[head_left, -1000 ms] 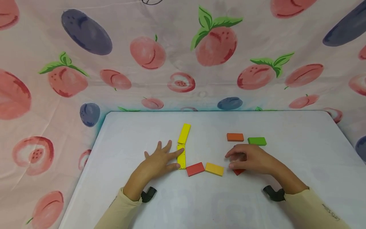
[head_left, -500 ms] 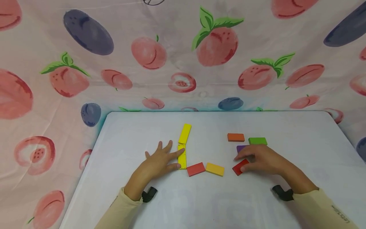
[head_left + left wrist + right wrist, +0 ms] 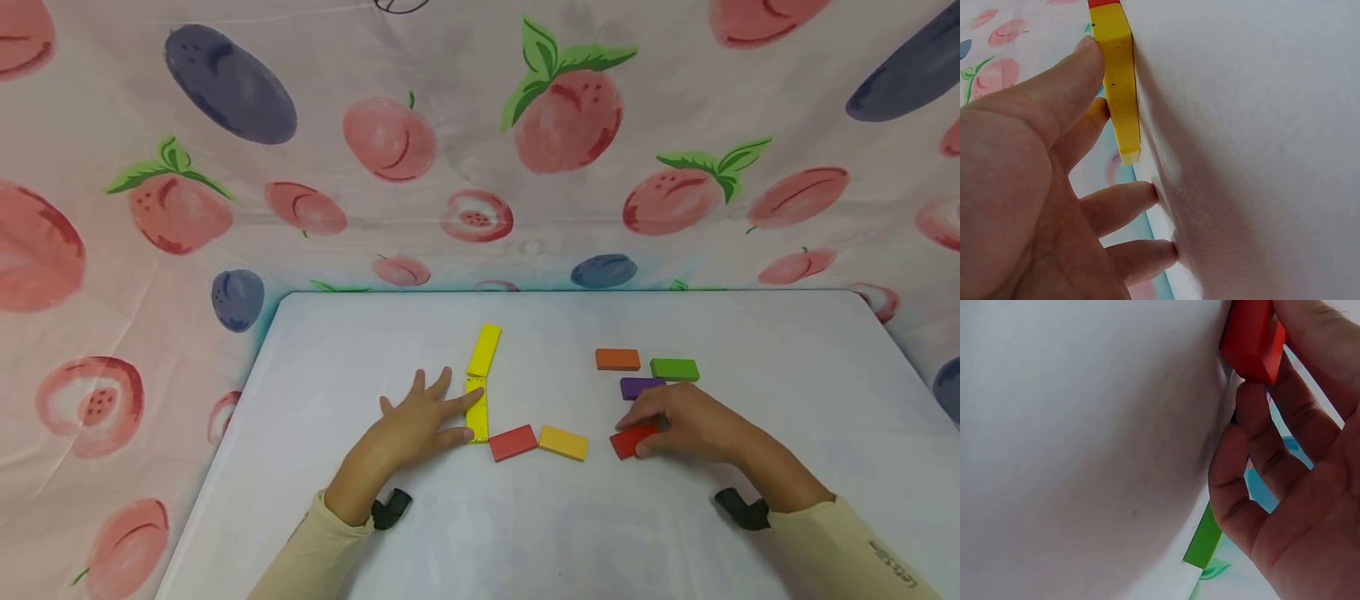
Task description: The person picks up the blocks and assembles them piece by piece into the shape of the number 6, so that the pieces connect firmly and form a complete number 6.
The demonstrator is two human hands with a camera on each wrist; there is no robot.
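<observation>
In the head view, my left hand [image 3: 408, 425] lies with fingers spread, its index finger and thumb touching a yellow block [image 3: 1121, 87] that bears small dark specks. A second yellow block [image 3: 484, 350] continues from its far end. From the near end, a red block [image 3: 513, 443] and an orange-yellow block [image 3: 563, 443] run rightward in a bent row. My right hand [image 3: 693, 421] pinches another red block [image 3: 1250, 340] between thumb and fingers, flat on the table right of that row; its right end is covered by the hand.
Beyond the right hand lie a purple block [image 3: 639, 387], an orange block [image 3: 617, 359] and a green block [image 3: 674, 369]. The white table [image 3: 480, 533] ends at a fruit-patterned cloth [image 3: 480, 125] hanging behind it.
My right hand has moved slightly right, uncovering the purple block. The red block in its fingers has turned a little toward level. The left hand stays in place.
</observation>
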